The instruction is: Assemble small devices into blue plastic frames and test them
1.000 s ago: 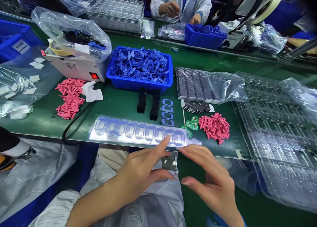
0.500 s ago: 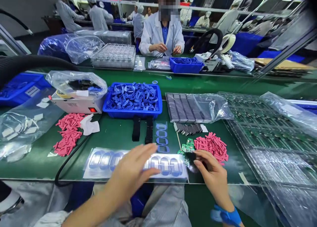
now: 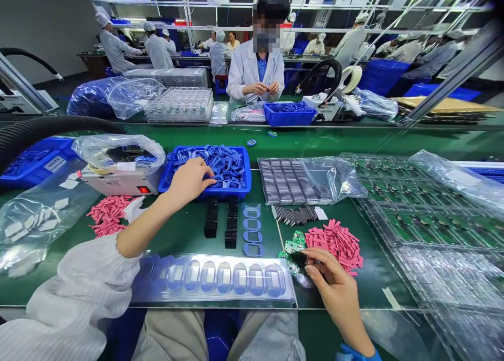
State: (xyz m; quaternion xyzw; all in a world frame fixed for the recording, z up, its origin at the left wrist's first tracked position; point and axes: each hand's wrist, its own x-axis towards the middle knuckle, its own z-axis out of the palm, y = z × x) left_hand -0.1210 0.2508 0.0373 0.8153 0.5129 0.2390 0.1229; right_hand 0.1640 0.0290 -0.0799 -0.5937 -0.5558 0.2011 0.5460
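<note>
Blue plastic frames (image 3: 224, 166) lie in a loose heap inside the blue crate (image 3: 225, 194). They are many, tangled one over the other, and each has an open middle. The left hand (image 3: 190, 181) is over the near side of this crate, with fingers curved and the fingertips (image 3: 210, 181) touching the frames; I cannot tell if it pinches one. The right hand (image 3: 333, 282) is low and to the right of the crate, above the green bench (image 3: 378, 292). Its thumb and fingers come close together in a pinch next to small green circuit boards (image 3: 294, 244), but what is between them is too small to tell.

Just in front of the crate stand two black stacks (image 3: 211, 219), and beside them four blue oval pieces (image 3: 252, 229) lie in a column. Further in front, a clear sheet (image 3: 212, 278) carries a row of oval shapes. To the right of the crate are a plastic bag of dark strips (image 3: 303, 181) and a pile of pink pads (image 3: 334, 248). To its left sits a white machine (image 3: 122, 181) with a lit red switch. Behind the crate, across the bench, a co-worker (image 3: 255, 77) holds both hands together.
</note>
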